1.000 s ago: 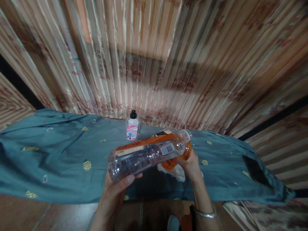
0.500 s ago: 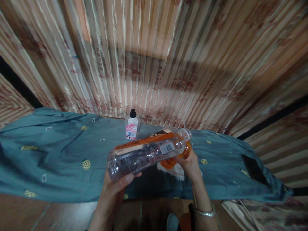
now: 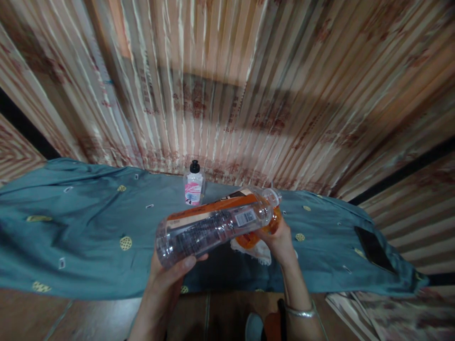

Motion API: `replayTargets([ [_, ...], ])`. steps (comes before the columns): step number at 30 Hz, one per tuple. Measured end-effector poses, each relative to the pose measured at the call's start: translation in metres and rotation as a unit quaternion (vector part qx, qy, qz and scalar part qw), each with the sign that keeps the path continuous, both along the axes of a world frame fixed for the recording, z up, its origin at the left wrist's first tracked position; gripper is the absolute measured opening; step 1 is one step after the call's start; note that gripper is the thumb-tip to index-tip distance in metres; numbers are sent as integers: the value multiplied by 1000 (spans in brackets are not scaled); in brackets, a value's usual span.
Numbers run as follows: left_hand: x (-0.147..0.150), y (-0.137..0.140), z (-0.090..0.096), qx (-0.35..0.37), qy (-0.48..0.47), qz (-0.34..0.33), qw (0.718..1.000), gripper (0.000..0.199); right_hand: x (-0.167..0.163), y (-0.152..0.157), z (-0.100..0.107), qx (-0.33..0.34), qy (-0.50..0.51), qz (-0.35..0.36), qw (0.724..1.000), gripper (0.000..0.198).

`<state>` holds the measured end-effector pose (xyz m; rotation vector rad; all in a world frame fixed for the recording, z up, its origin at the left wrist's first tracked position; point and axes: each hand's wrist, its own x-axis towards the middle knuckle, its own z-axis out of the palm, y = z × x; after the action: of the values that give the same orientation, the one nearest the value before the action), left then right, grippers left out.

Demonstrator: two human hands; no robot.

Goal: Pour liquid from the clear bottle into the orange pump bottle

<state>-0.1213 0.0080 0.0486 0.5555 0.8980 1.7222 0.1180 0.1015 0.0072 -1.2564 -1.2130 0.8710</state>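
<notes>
A large clear plastic bottle with an orange and cream label lies tilted across the middle, its mouth to the right and slightly higher in view. My left hand is wrapped round its base end. Behind its neck, my right hand grips an orange container, mostly hidden by the clear bottle; I cannot make out its full shape. A white cloth with a frayed edge lies under the orange container. A small bottle with a black cap and pink label stands upright behind the clear bottle.
A blue-green patterned cloth covers the table. A dark phone lies on its right side. A pleated striped curtain hangs close behind the table. Brown floor tiles show in front.
The view has shifted very slightly, so everything sits a little further left. Both hands keep their holds, and the clear bottle stays tilted much as before.
</notes>
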Motion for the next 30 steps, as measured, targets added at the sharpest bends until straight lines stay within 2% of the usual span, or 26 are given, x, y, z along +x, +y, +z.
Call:
replayTargets([
  [30,-2,1,-2,7,13,-6,1000,72,-1,-1,2,-5,-23,-18,1000,63],
])
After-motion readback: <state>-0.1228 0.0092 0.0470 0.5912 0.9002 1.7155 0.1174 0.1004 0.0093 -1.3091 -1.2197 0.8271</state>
